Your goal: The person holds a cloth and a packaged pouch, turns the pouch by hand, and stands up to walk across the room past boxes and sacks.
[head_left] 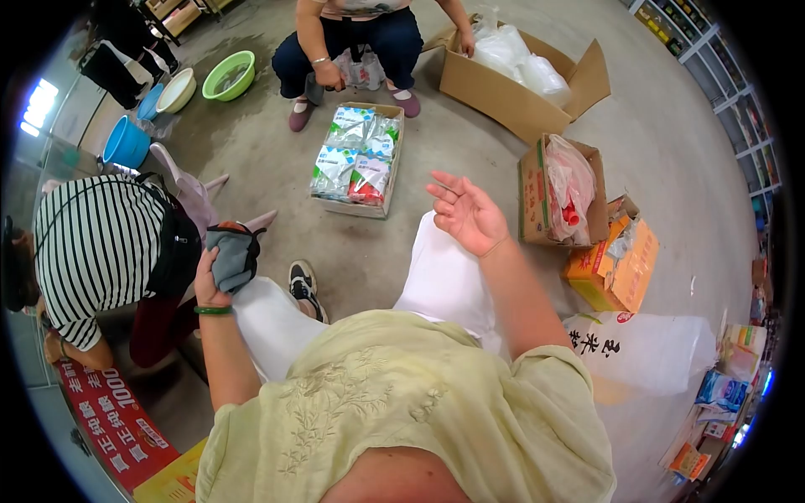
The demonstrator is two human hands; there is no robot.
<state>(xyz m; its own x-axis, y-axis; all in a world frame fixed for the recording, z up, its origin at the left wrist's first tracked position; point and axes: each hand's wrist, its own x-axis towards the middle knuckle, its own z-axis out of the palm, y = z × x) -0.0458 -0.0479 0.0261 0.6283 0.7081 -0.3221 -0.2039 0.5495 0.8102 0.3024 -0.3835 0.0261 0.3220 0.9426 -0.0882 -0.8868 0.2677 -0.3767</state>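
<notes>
My left hand (211,278) grips a dark grey cloth item (235,258) with an orange-brown patch at its top, above my left thigh. A green bangle circles that wrist. Raised over my right knee, my right hand (468,215) is empty, its palm up and its fingers apart and slightly curled. Beyond my hands, an open shallow carton (386,186) on the floor holds several clear packets with white, blue, green and red printing (352,155).
A person (360,42) squats behind the carton, one hand at a large box of white bags (495,92). Another person in stripes (101,243) bends at the left. Two smaller boxes (535,189) (616,268) stand right; basins (228,75) stand far left.
</notes>
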